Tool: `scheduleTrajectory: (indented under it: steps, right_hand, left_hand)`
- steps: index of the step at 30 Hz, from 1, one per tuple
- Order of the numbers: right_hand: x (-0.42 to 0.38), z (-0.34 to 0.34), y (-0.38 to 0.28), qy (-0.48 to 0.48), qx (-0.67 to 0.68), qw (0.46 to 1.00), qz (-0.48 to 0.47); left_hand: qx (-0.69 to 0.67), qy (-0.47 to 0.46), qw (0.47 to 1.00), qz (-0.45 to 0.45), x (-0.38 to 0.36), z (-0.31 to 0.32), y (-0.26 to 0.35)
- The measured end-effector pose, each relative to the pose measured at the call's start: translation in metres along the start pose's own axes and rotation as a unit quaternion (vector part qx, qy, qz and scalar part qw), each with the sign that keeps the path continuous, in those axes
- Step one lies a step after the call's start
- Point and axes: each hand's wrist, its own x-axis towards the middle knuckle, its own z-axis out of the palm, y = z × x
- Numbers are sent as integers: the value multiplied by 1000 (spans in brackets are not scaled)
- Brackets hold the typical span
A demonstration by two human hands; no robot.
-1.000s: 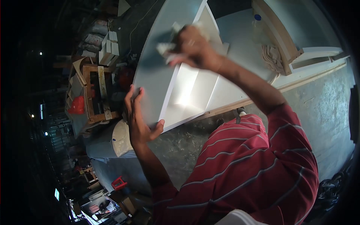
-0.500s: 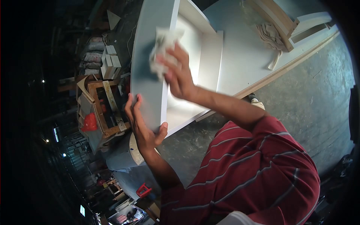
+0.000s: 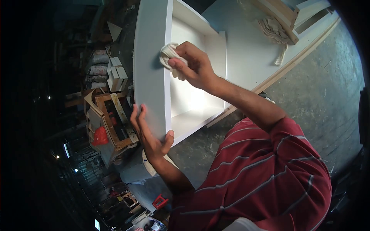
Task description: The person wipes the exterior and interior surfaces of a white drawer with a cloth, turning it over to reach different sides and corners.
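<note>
A white drawer-like box (image 3: pixel 152 77) stands on a large pale board, its broad outer panel facing left and its hollow inside to the right. My right hand (image 3: pixel 194 65) is closed on a crumpled cream cloth (image 3: pixel 168 54), which touches the top edge of the panel. Around the panel's near corner, my left hand (image 3: pixel 152 140) rests with fingers spread on the outer face and the thumb at the edge.
On the pale board (image 3: pixel 246 57) lie another crumpled cloth (image 3: pixel 273 30) and a wooden frame piece (image 3: pixel 279 17). At left are a wooden frame (image 3: pixel 111 119), a red bag (image 3: pixel 100 136) and stacked white pieces (image 3: pixel 117 74). A red stool (image 3: pixel 160 201) stands lower down.
My right hand and the cloth have moved slightly right, from over the panel's face to its edge. My left hand keeps its hold at the corner. The view has shifted a little.
</note>
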Motion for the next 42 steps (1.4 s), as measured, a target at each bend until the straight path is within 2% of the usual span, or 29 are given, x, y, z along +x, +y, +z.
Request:
scheduleTrajectory:
  steps: [2,4,6,8,9,10,12,13,14,16,17,18,20,22,24,26,28,29,30,32,34,36,38,40,41,42]
  right_hand:
    - [-8,6,4,-22,-54,998,-30]
    - [-19,3,-11,-95,-113,980,-134]
    - [-16,-3,3,-113,-103,966,-211]
    - [0,-18,11,-62,-157,983,-67]
    - [18,-23,13,-43,-202,977,-56]
    - [26,-23,18,-40,-202,976,-63]
    - [21,-9,24,-12,-190,971,-147]
    - [5,-1,25,-2,-76,997,32]
    - [-9,5,27,-2,-75,996,40]
    - [-19,6,30,161,81,956,232]
    - [-18,6,35,235,145,922,270]
    - [-16,-3,29,264,142,892,338]
    - [-10,-20,34,278,198,862,375]
    - [3,-21,1,246,243,868,356]
    - [12,-19,-18,211,169,938,218]
    - [15,-18,-20,210,176,945,178]
    - [20,-13,-14,143,81,986,17]
    - [25,-14,-6,104,65,992,-20]
    - [29,-13,3,104,65,992,-24]
    - [36,-10,16,23,51,994,-96]
    - [33,-8,9,-2,-93,984,-151]
    - [21,-6,-4,-39,-163,964,-207]
    - [31,-14,-4,-59,-163,958,-227]
    - [50,-29,8,-53,-174,968,-175]
    - [58,-35,10,-20,-158,970,-182]
    - [65,-40,7,-21,-235,955,-181]
  left_hand:
    - [-6,2,1000,6,0,0,-1]
    - [-4,0,1000,3,0,-1,-2]
    - [-1,-7,1000,1,1,-2,-3]
    - [-2,-10,1000,3,0,-2,-1]
    - [-3,-11,1000,2,-2,-2,2]
    - [-5,-8,1000,3,-3,-1,5]
    - [-5,-3,1000,11,4,-1,2]
    - [-3,-4,1000,11,5,0,0]
    - [1,-11,1000,5,0,-3,0]
    - [-4,-9,1000,3,0,-2,0]
    - [-6,-10,1000,4,0,-2,1]
    - [-5,-12,1000,-2,0,-3,2]
    - [13,-29,999,-7,1,-6,5]
    - [24,-45,999,-18,3,-11,7]
    - [32,-61,997,-27,9,-18,9]
    - [52,-105,992,-40,18,-28,8]
    - [35,-87,996,-14,35,-21,4]
    - [18,-70,997,11,44,-17,2]
    - [19,-68,997,14,49,-13,-3]
    - [16,-90,995,49,53,-5,-15]
    - [5,-94,995,43,54,-4,-14]
    - [-4,-97,995,33,54,-5,-12]
    - [2,-96,995,30,53,-4,-8]
    - [-1,-94,995,31,53,-3,-10]
    - [-4,-91,995,31,52,-2,-11]
    - [-5,-90,995,32,51,-1,-10]
